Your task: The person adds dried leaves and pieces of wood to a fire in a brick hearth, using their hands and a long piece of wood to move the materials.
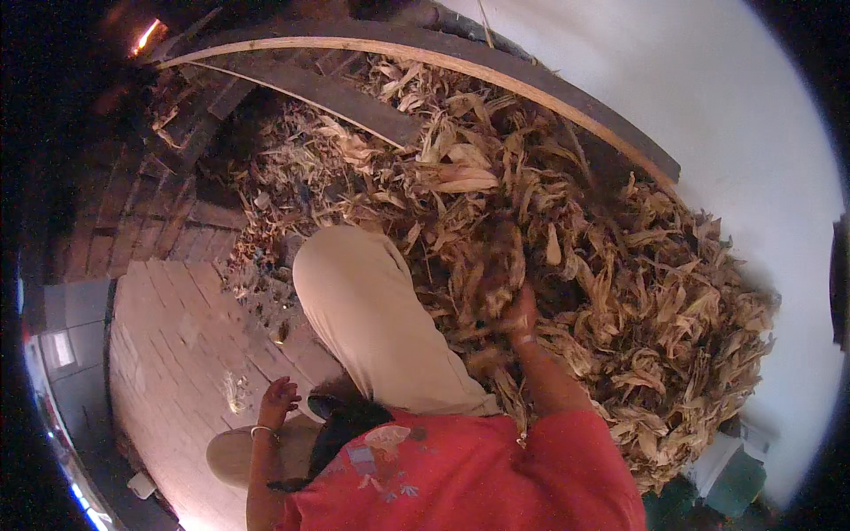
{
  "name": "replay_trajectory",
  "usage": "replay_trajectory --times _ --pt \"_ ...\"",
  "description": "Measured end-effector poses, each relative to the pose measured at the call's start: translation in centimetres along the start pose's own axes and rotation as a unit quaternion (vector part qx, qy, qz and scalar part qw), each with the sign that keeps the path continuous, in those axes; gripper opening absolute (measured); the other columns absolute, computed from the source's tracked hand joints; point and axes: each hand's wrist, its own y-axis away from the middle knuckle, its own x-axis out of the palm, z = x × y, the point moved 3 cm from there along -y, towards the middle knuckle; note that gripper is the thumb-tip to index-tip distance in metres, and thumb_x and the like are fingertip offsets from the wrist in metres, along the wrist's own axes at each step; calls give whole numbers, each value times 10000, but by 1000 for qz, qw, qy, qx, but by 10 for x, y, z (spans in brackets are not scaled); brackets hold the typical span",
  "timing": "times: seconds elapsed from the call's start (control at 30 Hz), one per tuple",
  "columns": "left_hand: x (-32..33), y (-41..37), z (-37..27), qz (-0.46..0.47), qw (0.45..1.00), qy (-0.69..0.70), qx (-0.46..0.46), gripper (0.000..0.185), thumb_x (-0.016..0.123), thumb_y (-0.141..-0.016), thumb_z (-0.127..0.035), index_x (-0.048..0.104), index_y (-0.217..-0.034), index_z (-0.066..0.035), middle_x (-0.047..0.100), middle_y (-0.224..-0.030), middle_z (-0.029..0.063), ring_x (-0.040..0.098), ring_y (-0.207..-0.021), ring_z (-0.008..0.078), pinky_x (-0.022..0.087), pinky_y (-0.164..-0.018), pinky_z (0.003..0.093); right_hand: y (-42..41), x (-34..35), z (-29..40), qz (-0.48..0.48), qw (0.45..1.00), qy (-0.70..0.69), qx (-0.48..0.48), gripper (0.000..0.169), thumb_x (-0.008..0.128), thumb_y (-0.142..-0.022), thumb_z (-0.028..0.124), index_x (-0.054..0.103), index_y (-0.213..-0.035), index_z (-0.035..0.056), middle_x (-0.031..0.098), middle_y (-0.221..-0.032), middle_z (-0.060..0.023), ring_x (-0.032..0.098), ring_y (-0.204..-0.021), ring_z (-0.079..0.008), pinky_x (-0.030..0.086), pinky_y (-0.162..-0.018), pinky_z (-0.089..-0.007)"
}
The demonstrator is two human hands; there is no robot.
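Observation:
A large heap of dried corn husks (654,292) lies before me and to my right. My right hand (523,312) reaches into it beside my knee, among brown husks that look blurred; its fingers are partly hidden, and whether they grip any husk is unclear. My left hand (281,397) is raised above the wooden floor at lower left, with its fingers loosely curled and nothing seen in them. A bracelet circles the left wrist.
A long wooden board (412,50) spans the far side of the heap, and a shorter plank (332,99) lies below it. Plank flooring (192,332) is at left. A pale wall (750,133) stands at right, with a green and white container (734,474) at lower right.

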Motion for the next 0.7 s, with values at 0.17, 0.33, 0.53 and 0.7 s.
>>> replay_trajectory --times 0.17,0.33,0.53,0.7 --pt "-8 1 5 -23 1000 6 6 442 567 -817 -194 400 -1192 -32 546 -1035 101 593 -768 191 486 -615 269 -90 26 29 -55 988 127 -69 253 581 -763 187 569 -912 -17 587 -795 -169 543 -701 -302 436 -620 -406" --pt "-5 14 1 -15 1000 11 3 434 560 -822 -196 403 -1193 -33 551 -1027 92 587 -784 176 488 -632 268 -190 54 50 -103 932 278 -211 199 520 -812 177 575 -892 4 597 -794 -117 545 -649 -248 441 -562 -372" --pt "-2 24 -7 -32 999 7 -3 450 559 -824 -229 399 -1197 -35 557 -1003 81 581 -795 164 489 -653 279 -264 72 132 -99 961 204 -156 170 506 -824 154 576 -860 3 603 -805 -103 540 -652 -227 444 -597 -360" --pt "-3 24 -8 -35 999 -15 -6 450 555 -826 -231 396 -1199 -35 548 -1016 82 579 -793 164 487 -651 274 -269 91 204 -60 850 385 -355 191 558 -796 123 540 -923 -19 585 -908 -156 567 -786 -239 459 -663 -331"
